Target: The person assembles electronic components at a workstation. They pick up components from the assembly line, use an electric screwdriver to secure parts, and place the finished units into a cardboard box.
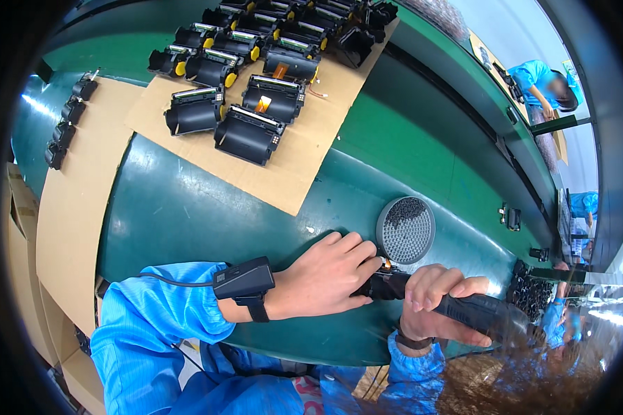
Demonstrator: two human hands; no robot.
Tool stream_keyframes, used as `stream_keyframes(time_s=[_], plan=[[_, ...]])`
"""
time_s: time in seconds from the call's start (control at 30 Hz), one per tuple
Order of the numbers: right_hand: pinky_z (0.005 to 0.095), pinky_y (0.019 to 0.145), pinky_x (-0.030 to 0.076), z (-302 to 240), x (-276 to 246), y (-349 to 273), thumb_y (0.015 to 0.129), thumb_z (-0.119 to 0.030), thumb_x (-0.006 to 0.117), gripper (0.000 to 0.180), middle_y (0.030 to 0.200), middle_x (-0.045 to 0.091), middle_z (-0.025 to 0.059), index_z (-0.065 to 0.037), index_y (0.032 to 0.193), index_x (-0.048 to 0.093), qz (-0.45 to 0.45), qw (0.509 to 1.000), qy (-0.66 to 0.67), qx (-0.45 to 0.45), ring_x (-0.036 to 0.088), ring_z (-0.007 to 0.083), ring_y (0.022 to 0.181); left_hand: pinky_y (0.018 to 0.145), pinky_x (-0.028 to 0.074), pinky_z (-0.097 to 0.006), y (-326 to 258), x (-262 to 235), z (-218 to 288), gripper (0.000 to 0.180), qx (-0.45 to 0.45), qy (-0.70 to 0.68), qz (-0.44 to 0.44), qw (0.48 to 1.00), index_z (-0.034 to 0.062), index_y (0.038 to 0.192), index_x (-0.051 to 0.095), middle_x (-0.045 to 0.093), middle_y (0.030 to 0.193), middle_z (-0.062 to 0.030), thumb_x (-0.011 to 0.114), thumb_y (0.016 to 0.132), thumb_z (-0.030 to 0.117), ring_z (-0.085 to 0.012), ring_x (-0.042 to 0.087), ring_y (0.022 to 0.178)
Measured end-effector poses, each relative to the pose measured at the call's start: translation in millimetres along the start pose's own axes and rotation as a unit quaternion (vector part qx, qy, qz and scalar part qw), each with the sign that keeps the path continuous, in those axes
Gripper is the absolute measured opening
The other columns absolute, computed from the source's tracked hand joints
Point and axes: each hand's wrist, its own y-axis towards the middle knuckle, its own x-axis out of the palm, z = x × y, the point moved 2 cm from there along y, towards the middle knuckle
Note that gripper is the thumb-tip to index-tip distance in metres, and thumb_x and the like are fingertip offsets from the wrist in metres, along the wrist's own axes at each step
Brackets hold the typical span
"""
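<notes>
My left hand (329,273) rests on the green bench, its fingers closed on a small black part (375,285) with an orange bit at its top. A black band with a small box sits on that wrist. My right hand (436,304) grips the dark handle of a powered screwdriver (481,312), which lies nearly level with its tip against the black part. Just behind both hands lies a round grey tray (405,229) with rows of small dark screws.
A cardboard sheet (304,159) farther back carries several black printer mechanisms (249,133) with yellow wheels. A second cardboard strip (76,200) at left holds small black parts (64,131). Another person in blue (543,79) works far right. Black parts (529,294) pile near my right.
</notes>
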Motion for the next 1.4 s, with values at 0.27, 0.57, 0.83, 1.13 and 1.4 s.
stream_keyframes(time_s=[0.27, 0.57, 0.83, 1.13, 1.4], plan=[[0.0351, 0.05, 0.05, 3, 4, 4, 0.088, -0.083, 0.054, 0.081, 0.075, 0.056, 0.0094, -0.005, 0.109, 0.046, -0.007, 1.0, 0.005, -0.008, 0.057, 0.0199, 0.054, 0.088, 0.046, -0.036, -1, -2, 1, 0.06, 0.0, 0.008, -0.004, 1.0, 0.0017, 0.122, 0.066, 0.058, 0.112, -0.0078, 0.082, 0.078, 0.039, -0.0251, 0.054, 0.106], [0.0281, 0.043, 0.043, 1, 8, 5, 0.087, -0.087, 0.045, 0.081, 0.068, 0.052, 0.005, -0.008, 0.102, 0.045, 0.011, 0.999, -0.046, -0.001, 0.05, 0.0152, 0.051, 0.088, 0.046, -0.037, 0, 1, 1, 0.06, 0.004, 0.014, -0.003, 1.0, 0.0016, 0.122, 0.066, 0.057, 0.111, -0.0077, 0.079, 0.08, 0.041, -0.0249, 0.054, 0.104], [0.0283, 0.042, 0.043, 5, 12, 5, 0.086, -0.087, 0.047, 0.08, 0.068, 0.051, 0.004, -0.009, 0.101, 0.044, 0.026, 0.998, -0.063, -0.001, 0.048, 0.0144, 0.048, 0.089, 0.045, -0.037, -1, 1, 0, 0.06, 0.001, 0.015, -0.007, 1.0, 0.0015, 0.123, 0.066, 0.057, 0.111, -0.0075, 0.079, 0.079, 0.041, -0.0247, 0.054, 0.105], [0.0317, 0.043, 0.048, 13, 6, 1, 0.079, -0.087, 0.057, 0.084, 0.063, 0.054, 0.0059, -0.006, 0.097, 0.046, 0.011, 1.0, -0.028, 0.003, 0.053, 0.0171, 0.047, 0.089, 0.046, -0.037, 1, -1, 2, 0.061, -0.001, 0.011, -0.011, 1.0, 0.0013, 0.123, 0.066, 0.058, 0.112, -0.0078, 0.079, 0.08, 0.042, -0.0251, 0.054, 0.106], [0.0302, 0.045, 0.046, 10, 6, -3, 0.08, -0.089, 0.053, 0.086, 0.067, 0.054, 0.0052, -0.006, 0.099, 0.045, 0.032, 0.999, -0.036, 0.012, 0.052, 0.0158, 0.049, 0.09, 0.046, -0.038, 0, -3, 4, 0.06, -0.001, 0.009, -0.008, 1.0, 0.0019, 0.124, 0.066, 0.059, 0.113, -0.0084, 0.079, 0.08, 0.04, -0.026, 0.054, 0.107]])
